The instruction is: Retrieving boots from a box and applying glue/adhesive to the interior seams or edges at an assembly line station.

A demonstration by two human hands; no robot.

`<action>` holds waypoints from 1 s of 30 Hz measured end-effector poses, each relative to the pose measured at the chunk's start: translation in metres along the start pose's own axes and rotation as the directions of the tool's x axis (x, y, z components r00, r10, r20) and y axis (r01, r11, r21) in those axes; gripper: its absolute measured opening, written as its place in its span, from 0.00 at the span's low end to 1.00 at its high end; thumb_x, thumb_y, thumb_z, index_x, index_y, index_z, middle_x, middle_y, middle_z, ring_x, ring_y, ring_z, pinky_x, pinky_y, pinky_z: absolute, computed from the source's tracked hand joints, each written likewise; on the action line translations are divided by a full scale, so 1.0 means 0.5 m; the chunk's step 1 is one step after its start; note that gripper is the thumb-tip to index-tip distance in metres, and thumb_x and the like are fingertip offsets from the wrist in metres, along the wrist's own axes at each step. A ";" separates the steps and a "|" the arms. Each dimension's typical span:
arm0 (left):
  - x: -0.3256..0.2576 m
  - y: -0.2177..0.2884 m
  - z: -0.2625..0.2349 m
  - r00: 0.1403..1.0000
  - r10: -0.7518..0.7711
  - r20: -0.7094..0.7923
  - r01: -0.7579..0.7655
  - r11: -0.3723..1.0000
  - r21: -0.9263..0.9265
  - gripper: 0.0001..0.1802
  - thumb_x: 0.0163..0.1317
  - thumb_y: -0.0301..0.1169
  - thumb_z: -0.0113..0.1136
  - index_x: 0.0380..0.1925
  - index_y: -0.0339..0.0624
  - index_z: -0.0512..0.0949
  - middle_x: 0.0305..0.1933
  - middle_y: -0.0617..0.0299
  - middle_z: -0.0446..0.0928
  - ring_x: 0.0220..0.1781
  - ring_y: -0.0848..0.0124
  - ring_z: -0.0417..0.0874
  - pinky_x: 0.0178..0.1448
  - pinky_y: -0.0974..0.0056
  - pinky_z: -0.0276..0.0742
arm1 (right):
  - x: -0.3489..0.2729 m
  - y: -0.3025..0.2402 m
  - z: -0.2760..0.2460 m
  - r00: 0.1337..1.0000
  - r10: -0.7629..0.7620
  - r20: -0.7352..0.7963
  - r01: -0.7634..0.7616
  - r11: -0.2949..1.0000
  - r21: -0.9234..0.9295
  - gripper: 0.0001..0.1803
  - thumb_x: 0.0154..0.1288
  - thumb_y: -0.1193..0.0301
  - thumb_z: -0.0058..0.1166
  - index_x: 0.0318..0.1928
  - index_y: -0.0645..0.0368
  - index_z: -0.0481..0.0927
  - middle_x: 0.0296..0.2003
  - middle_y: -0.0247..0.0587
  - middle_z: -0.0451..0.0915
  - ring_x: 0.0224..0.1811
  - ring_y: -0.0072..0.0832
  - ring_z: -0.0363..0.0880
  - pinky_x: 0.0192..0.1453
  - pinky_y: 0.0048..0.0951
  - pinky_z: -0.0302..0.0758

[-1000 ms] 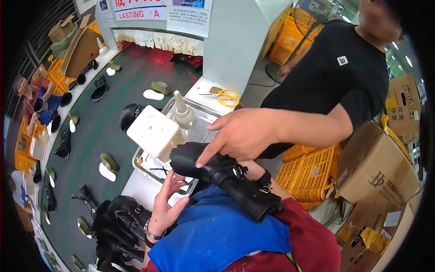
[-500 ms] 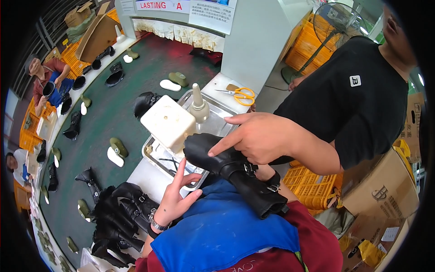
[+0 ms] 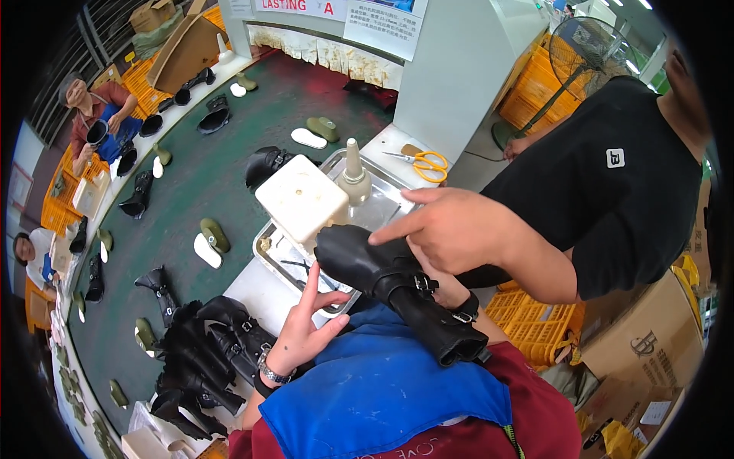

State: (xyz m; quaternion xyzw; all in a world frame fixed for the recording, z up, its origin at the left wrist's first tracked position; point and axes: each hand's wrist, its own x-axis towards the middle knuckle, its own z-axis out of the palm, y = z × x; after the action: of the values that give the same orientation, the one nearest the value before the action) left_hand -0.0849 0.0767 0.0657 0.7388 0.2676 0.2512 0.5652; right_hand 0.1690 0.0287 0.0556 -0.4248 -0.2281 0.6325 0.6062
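A black leather boot upper (image 3: 363, 260) with buckled straps lies tilted above my blue apron, its toe end toward the tray and its shaft toward me. My right hand (image 3: 442, 281) supports it from behind; most of its fingers are hidden by the boot and a co-worker's hand. My left hand (image 3: 300, 334) is open beside the toe end, index finger stretched up close to the boot, palm holding nothing. From the right, the co-worker's hand (image 3: 466, 233) reaches across and points an index finger at the boot's upper surface.
A metal tray (image 3: 394, 206) holds a white square container (image 3: 298, 199) and a nozzle bottle (image 3: 354, 180). Orange-handled scissors (image 3: 428, 166) lie beyond. Black boots (image 3: 195, 359) pile up at left; soles and boots sit on the green conveyor (image 3: 183, 252). Cartons (image 3: 642, 336) stand right.
The co-worker's fingertip has shifted toward the far side of the boot. The boot has turned slightly in my right hand. My view has swung a little left.
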 end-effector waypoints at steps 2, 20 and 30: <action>-0.003 0.001 -0.001 1.000 -0.008 0.009 0.008 1.000 0.013 0.49 0.60 0.27 0.58 0.69 0.38 0.32 0.49 0.48 0.77 0.53 0.62 0.78 0.61 0.60 0.69 | 0.001 0.007 0.003 0.999 0.040 0.033 -0.038 0.998 -0.045 0.21 0.73 0.59 0.39 0.56 0.60 0.69 0.48 0.32 0.75 0.48 0.15 0.75 0.48 0.19 0.74; -0.116 -0.004 -0.011 0.953 -0.059 -0.295 0.078 0.996 0.053 0.50 0.58 0.29 0.60 0.70 0.42 0.35 0.46 0.51 0.79 0.50 0.59 0.80 0.55 0.63 0.72 | 0.054 0.026 0.043 0.906 0.223 0.360 -0.164 0.968 -0.189 0.31 0.68 0.57 0.48 0.62 0.65 0.62 0.58 0.41 0.70 0.57 0.25 0.70 0.62 0.27 0.66; -0.310 -0.042 -0.024 0.524 -0.201 -0.828 -0.066 0.959 -0.275 0.30 0.64 0.24 0.49 0.66 0.38 0.54 0.51 0.55 0.75 0.52 0.72 0.74 0.60 0.68 0.66 | 0.165 -0.021 0.221 0.818 -0.252 0.517 0.524 0.696 -0.490 0.12 0.58 0.73 0.60 0.42 0.65 0.79 0.37 0.36 0.81 0.38 0.21 0.78 0.46 0.23 0.74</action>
State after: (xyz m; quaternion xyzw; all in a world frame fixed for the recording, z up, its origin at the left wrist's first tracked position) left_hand -0.2089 -0.0156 0.0376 0.4267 0.5000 0.5904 0.4684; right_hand 0.0930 0.1344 0.1016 -0.3952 -0.6288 0.4512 0.4949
